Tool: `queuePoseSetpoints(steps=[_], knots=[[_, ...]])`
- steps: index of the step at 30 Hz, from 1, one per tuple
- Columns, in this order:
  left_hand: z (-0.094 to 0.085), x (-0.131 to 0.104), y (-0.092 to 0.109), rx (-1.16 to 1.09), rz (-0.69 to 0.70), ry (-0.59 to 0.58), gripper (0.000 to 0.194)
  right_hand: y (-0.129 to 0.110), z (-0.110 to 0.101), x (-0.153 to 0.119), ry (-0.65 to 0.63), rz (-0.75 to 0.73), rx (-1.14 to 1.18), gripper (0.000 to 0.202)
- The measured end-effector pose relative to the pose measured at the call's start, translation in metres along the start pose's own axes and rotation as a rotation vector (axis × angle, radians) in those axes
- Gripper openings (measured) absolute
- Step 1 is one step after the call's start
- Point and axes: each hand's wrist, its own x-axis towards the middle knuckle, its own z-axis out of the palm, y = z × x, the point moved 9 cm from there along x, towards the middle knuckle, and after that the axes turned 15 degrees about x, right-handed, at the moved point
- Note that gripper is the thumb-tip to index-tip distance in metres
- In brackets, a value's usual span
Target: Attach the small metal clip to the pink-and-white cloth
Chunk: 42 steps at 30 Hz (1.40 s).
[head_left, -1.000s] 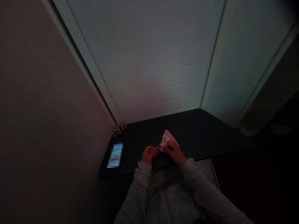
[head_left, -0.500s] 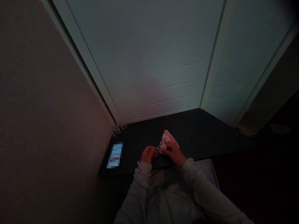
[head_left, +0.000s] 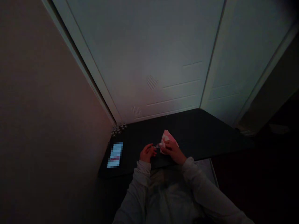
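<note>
My right hand (head_left: 173,151) is closed on a pink and white cloth (head_left: 168,136) over the dark table. Between my two hands is a small shiny object (head_left: 157,146), too small and dim to identify; one end meets the cloth at my right fingers. My left hand (head_left: 148,152) pinches the other end with thumb and forefinger, its other fingers curled loosely.
A lit phone (head_left: 115,155), pixelated, lies on the left of the dark table (head_left: 210,133). Several small shiny objects (head_left: 118,128) stand at its back left corner. White panels (head_left: 151,46) rise behind the table, and a wall (head_left: 46,109) is on the left.
My left hand has shifted slightly left and its fingers have loosened, so more of the shiny object shows between my hands. My right hand and the cloth have hardly moved.
</note>
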Motion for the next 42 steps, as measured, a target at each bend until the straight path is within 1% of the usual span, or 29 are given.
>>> queuePoseSetpoints(steps=[6, 9, 13, 18, 27, 34, 37, 42], knots=[[0.001, -0.004, 0.006, 0.025, -0.008, 0.009, 0.049, 0.004, -0.002, 0.000, 0.014, -0.008, 0.012, 0.019], [0.002, -0.005, 0.008, 0.027, -0.006, -0.001, 0.049, 0.005, 0.000, 0.001, -0.013, -0.005, 0.004, 0.019], [0.001, -0.003, 0.004, -0.005, -0.031, -0.005, 0.050, 0.002, 0.005, 0.000, -0.072, -0.021, -0.013, 0.019], [-0.001, 0.000, -0.001, -0.027, -0.059, 0.013, 0.051, 0.005, 0.009, -0.003, -0.101, 0.000, -0.020, 0.022], [-0.001, 0.001, 0.000, 0.028, -0.035, 0.013, 0.044, 0.009, 0.009, -0.002, -0.071, 0.026, -0.090, 0.026], [0.002, -0.002, 0.004, 0.062, -0.020, -0.006, 0.046, 0.011, 0.007, -0.001, -0.074, 0.041, -0.056, 0.026], [0.002, -0.002, 0.003, 0.070, -0.026, -0.011, 0.046, 0.012, 0.005, -0.002, -0.052, 0.051, -0.065, 0.026], [0.003, -0.001, 0.004, 0.050, 0.001, -0.032, 0.045, 0.012, 0.003, -0.002, -0.019, 0.081, -0.069, 0.026]])
